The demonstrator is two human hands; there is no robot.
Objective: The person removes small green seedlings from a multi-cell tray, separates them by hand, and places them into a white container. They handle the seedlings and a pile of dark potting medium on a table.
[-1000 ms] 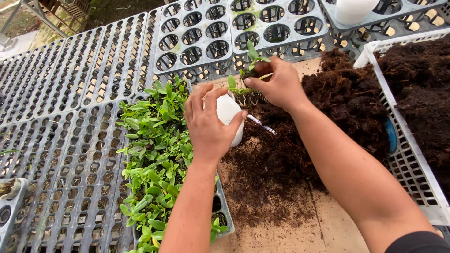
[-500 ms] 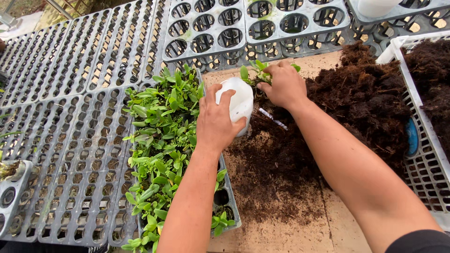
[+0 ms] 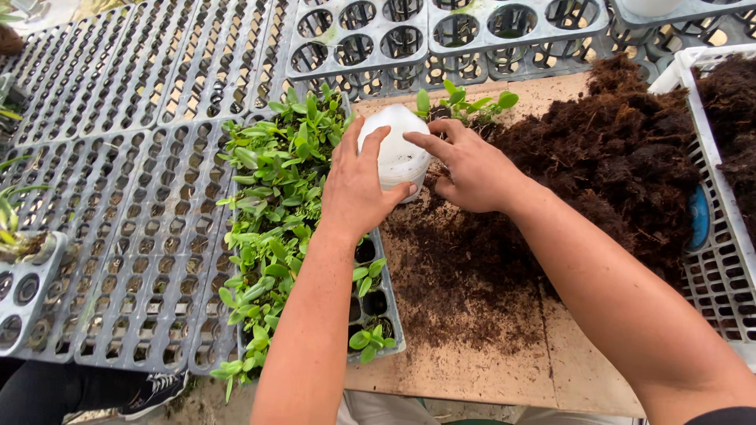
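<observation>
The small white plastic pot (image 3: 396, 149) is cupped between both hands, approx mid-frame, just above the spilled dark potting mix (image 3: 472, 267) on the bench. Left hand (image 3: 358, 185) is wrapped on its 9 o'clock side, right hand (image 3: 465, 167) closed on the 3 o'clock side w/ fingers over the top. IMO the pot should be kept level and squeezed lightly so nothing gets crushed. A green seedling (image 3: 465, 102) is seen at 12 o'clock, right behind the pot. The seedling tray (image 3: 291, 220) sits at 9 o'clock, close by, so leaves could get knocked. Moss pile (image 3: 630, 157) at 3 o'clock, white crate (image 3: 720, 236) beyond it.
</observation>
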